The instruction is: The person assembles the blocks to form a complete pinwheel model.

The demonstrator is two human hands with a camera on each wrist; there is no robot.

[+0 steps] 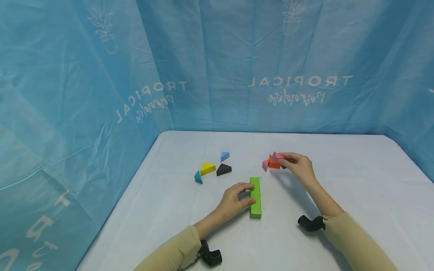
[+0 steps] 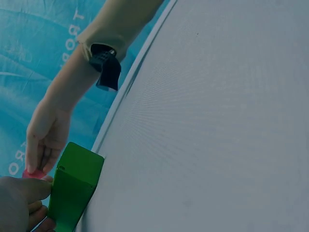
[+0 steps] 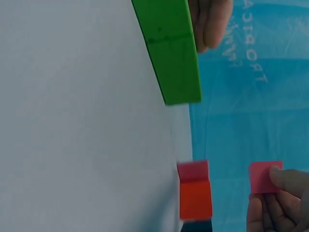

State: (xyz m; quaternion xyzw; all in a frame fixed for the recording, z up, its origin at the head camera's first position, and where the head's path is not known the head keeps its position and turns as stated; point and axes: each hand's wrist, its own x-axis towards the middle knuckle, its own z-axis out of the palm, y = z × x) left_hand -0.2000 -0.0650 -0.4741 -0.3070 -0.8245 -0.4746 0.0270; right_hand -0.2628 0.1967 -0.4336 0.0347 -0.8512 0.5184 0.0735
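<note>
Two green blocks [image 1: 255, 205] lie end to end in a row on the table. My left hand [image 1: 234, 199] touches their left side, its thumb and fingertips at the edge, not wrapped round them. In my right hand [image 1: 298, 165], thumb and fingers pinch a pink triangular block [image 3: 260, 176], held up above an orange block [image 1: 274, 163]. Beside the orange block stands another pink triangular block [image 1: 265, 164], and a dark block [image 3: 197, 226] adjoins its other side, mostly hidden by the right hand in the head view.
Left of the green row are a yellow triangular block [image 1: 207, 168], a black block [image 1: 223, 169], a light blue block [image 1: 225, 156] and a teal triangular block [image 1: 198, 177]. All rest on the white tabletop [image 1: 352, 180]. Blue printed curtains [image 1: 223, 60] enclose the table's back and sides.
</note>
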